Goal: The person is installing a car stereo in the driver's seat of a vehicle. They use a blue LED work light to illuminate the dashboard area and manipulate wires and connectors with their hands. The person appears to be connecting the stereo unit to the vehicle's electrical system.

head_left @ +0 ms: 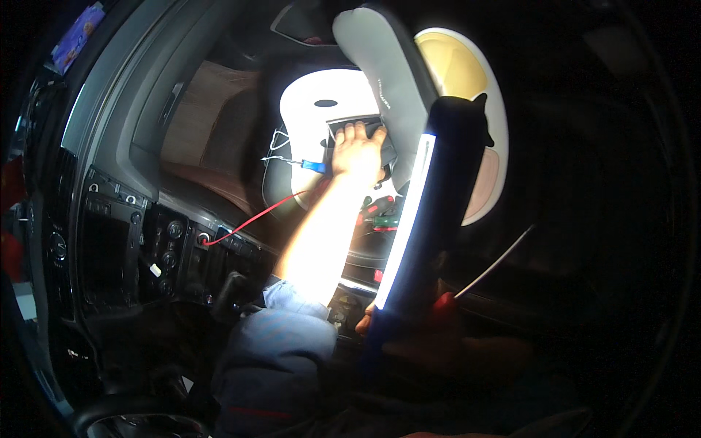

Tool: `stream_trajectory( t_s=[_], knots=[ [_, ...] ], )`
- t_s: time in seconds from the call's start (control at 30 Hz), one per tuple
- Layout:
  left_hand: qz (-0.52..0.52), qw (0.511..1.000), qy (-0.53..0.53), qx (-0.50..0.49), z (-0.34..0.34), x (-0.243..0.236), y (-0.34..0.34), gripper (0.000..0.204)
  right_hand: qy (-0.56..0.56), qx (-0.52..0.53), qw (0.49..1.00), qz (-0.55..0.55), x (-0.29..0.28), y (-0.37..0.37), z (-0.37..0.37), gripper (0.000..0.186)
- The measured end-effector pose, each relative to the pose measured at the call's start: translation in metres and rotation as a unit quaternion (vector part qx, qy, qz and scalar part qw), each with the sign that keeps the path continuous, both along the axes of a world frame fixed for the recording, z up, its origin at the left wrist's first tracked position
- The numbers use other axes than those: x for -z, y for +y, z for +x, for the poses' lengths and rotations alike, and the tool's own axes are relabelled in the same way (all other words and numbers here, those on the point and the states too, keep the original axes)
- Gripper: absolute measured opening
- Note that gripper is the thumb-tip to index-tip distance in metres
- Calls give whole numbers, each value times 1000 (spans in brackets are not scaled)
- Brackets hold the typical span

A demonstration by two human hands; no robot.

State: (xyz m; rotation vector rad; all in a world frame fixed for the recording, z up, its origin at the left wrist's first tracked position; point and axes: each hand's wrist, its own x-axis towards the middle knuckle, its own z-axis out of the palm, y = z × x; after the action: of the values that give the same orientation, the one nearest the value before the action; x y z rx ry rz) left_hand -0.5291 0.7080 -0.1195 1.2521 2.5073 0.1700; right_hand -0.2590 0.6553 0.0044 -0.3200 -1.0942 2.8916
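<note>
My left hand (358,152) reaches out over a pale cushion (303,102). Its fingers are stretched and spread on a black object (391,155), whose kind I cannot make out. Beside the wrist lies a blue connector-like piece (314,166) with thin wires. My right hand (438,339), mostly in shadow, is closed around a lit bar-shaped work lamp (407,223). A screwdriver with a red handle (444,302) also sticks out from that hand, its thin shaft slanting up to the right. Past the left forearm lie a red-and-black tool handle (376,209) and a green handle (387,222).
I am inside a car. At the left runs the dashboard (109,241), with a panel opened and a white connector (155,270) hanging. A red cable (259,217) leads from a socket toward the cushion. A grey-and-white seat back (391,69) rises beyond. The steering wheel (139,412) is lower left.
</note>
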Motion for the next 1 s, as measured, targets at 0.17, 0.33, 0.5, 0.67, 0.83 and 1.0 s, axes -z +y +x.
stream_trajectory(
  t_s=[0.17,0.33,0.5,0.67,0.83,1.0],
  knots=[
    [107,989,92,41,-1,-42,-12,82,11,28,999,43,9,-2,2,28],
    [123,981,151,14,-17,-103,-63,74,-8,66,997,-46,11,-10,-1,36],
    [346,903,131,-216,2,-156,-241,56,97,-111,988,-47,16,-13,-4,43],
    [509,622,-190,-563,69,-122,-387,57,92,-337,936,56,25,-24,-2,54],
    [514,525,-242,-633,105,-56,-446,50,71,-348,933,-54,12,-70,-18,41],
    [328,719,128,-599,97,-21,-436,68,69,-323,935,130,5,-127,-60,44]
  ],
)
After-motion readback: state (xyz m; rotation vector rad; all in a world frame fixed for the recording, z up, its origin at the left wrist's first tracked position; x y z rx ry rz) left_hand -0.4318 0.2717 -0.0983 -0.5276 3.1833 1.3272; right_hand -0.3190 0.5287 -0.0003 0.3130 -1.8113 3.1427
